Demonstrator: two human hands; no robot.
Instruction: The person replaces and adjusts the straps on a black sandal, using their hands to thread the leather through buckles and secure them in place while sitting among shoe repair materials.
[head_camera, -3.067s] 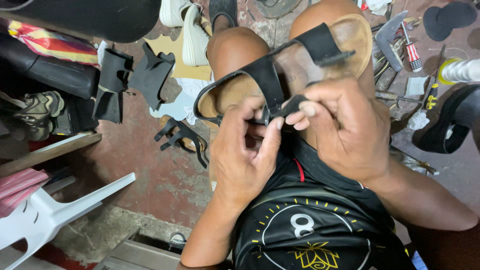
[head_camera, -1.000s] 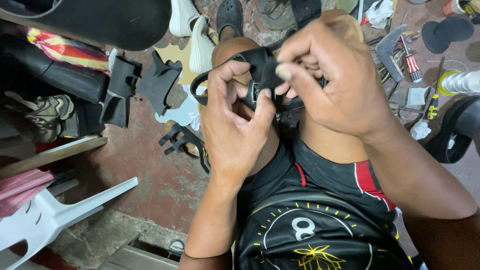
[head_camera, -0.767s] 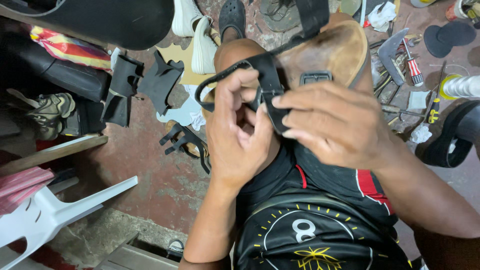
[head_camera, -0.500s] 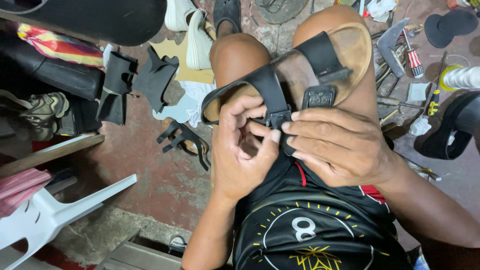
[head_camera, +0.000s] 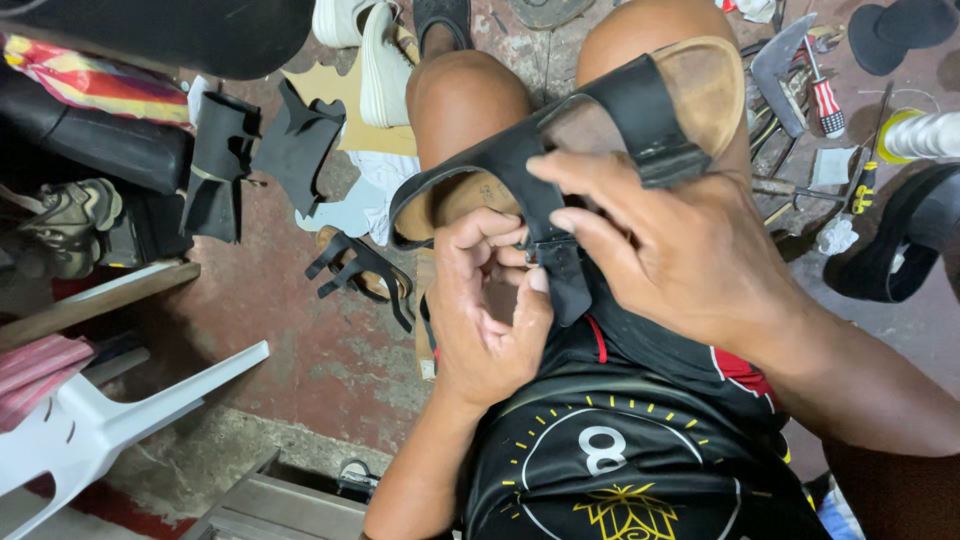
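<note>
A tan-soled sandal with wide black straps lies across my bare knees. My left hand pinches the end of the nearer black strap near its buckle, fingers curled under it. My right hand lies over the same strap from the right, its fingertips pressing on the buckle area. The second strap crosses the sole further up. Whether the buckle is fastened is hidden by my fingers.
On the reddish floor to the left lie black leather cut-outs, another strapped sandal and a white shoe. Tools, among them a red-handled screwdriver, lie at the right. A white plastic chair is at lower left.
The sandal was lifted toward the camera, then lowered back onto my knees. Both hands stayed on the nearer strap, working its end at the buckle.
</note>
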